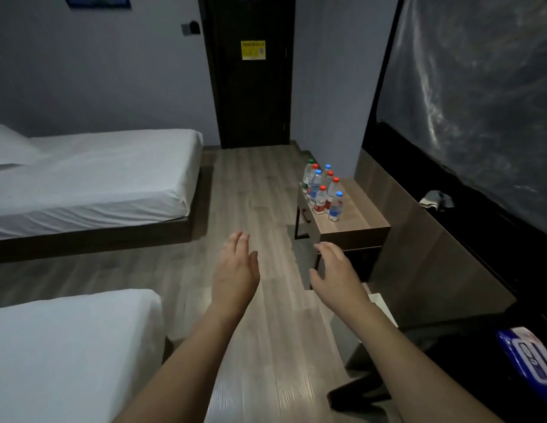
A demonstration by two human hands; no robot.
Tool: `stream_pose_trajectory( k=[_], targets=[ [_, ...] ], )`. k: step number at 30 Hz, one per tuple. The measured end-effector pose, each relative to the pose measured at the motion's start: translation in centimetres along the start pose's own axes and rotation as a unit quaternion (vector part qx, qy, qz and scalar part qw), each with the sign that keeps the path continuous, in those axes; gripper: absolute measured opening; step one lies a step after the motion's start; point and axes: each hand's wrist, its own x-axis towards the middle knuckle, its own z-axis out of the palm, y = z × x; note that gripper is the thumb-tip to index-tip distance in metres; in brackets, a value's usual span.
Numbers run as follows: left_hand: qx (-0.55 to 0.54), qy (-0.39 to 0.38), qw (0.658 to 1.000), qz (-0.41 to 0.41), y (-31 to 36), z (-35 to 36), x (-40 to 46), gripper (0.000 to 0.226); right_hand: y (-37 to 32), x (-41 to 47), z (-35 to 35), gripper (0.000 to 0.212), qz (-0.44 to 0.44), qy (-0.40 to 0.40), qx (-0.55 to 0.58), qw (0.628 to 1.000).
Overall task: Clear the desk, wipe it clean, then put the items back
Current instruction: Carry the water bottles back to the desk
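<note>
A small wooden desk (362, 219) stands against the right wall. Several plastic water bottles (322, 193) with red, blue and green caps stand in a cluster on its left half. A crumpled grey cloth (437, 200) lies on the dark ledge behind the desk. My left hand (235, 270) is stretched forward over the floor, fingers straight and together, holding nothing. My right hand (335, 271) reaches forward just short of the desk's near corner, fingers spread and relaxed, empty. Both hands are well short of the bottles.
Two beds with white sheets sit on the left, one far (92, 178) and one near (67, 352). A dark door (251, 87) closes the far end of the wood floor aisle. A blue wipes pack (528, 355) lies at the lower right on a dark surface.
</note>
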Motion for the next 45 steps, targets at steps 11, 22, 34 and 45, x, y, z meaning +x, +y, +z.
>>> stream_pose_trajectory(
  k=[11,22,34,45],
  targets=[
    [0.054,0.004,0.998,0.04,-2.2,8.6,22.8,0.039,2.7,24.3,-2.0,0.054,-0.013,0.052,0.037,0.998],
    [0.027,-0.08,0.996,0.015,-9.4,21.7,41.1,0.041,6.0,47.1,2.0,0.05,0.034,0.033,0.006,0.999],
    [-0.036,-0.193,0.975,0.102,-8.7,39.0,65.8,0.041,15.2,69.1,-2.0,0.044,0.191,0.106,-0.028,0.975],
    [-0.005,-0.315,0.927,0.202,-7.9,53.2,81.0,0.041,23.9,84.4,-0.9,0.049,0.307,0.018,-0.017,0.951]
  ],
)
